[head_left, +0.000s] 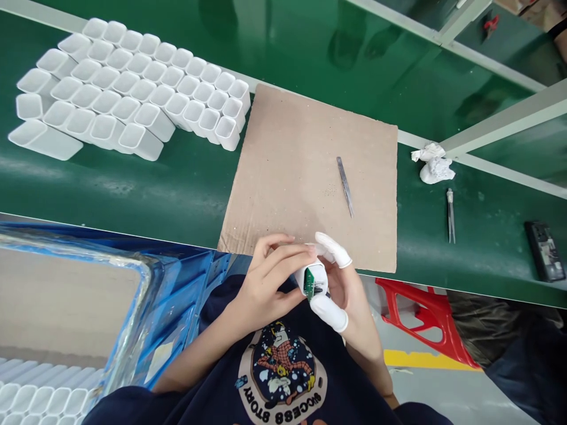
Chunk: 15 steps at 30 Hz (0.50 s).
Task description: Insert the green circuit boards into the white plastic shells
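Observation:
Both hands are close to my body, at the front edge of the cardboard sheet point(301, 153). Between them is a white plastic housing point(321, 275) with its open end facing me. A green circuit board point(309, 283) sticks out of that opening, with something dark beside it inside. My left hand point(277, 277) has its fingers wrapped over the housing from the left. My right hand point(343, 289), with white finger cots on the thumb and some fingers, grips the housing from the right. Metal tweezers point(345, 186) lie on the cardboard beyond my hands.
Several rows of white housings point(128, 82) stand on the green bench at the left. A blue crate point(177, 313) holding more housings is at lower left. To the right are crumpled white paper point(434, 165), a second pair of tweezers point(450, 215), a phone point(544, 251) and a red stool point(425, 319).

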Available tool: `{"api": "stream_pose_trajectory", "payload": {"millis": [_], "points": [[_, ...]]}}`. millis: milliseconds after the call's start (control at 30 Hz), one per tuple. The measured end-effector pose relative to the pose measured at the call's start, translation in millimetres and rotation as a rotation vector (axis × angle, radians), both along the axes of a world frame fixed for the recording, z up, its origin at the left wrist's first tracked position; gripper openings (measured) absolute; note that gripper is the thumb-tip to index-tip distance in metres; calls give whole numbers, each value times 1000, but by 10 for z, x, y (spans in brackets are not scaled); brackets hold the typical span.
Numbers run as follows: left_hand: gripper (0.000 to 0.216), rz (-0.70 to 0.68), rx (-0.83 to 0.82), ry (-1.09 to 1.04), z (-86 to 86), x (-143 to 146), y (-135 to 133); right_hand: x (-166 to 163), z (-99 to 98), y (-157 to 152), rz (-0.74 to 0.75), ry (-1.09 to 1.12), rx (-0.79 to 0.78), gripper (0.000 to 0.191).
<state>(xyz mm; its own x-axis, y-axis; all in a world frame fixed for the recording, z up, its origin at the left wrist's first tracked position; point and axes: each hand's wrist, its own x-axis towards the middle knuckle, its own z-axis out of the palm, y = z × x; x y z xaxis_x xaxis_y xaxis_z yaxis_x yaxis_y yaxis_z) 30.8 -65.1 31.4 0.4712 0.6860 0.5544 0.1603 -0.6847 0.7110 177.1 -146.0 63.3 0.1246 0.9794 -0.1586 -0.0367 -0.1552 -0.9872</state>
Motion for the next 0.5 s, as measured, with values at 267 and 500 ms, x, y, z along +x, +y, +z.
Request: {"api": "stream_pose_trajectory", "payload": {"millis": [267,500], "points": [[57,58,159,76,-69,-22,-13,9,-40,80,1,118,-11,56],[56,93,193,113,-85,-19,-15,31,-124,191,-14,99,-8,49]]}}
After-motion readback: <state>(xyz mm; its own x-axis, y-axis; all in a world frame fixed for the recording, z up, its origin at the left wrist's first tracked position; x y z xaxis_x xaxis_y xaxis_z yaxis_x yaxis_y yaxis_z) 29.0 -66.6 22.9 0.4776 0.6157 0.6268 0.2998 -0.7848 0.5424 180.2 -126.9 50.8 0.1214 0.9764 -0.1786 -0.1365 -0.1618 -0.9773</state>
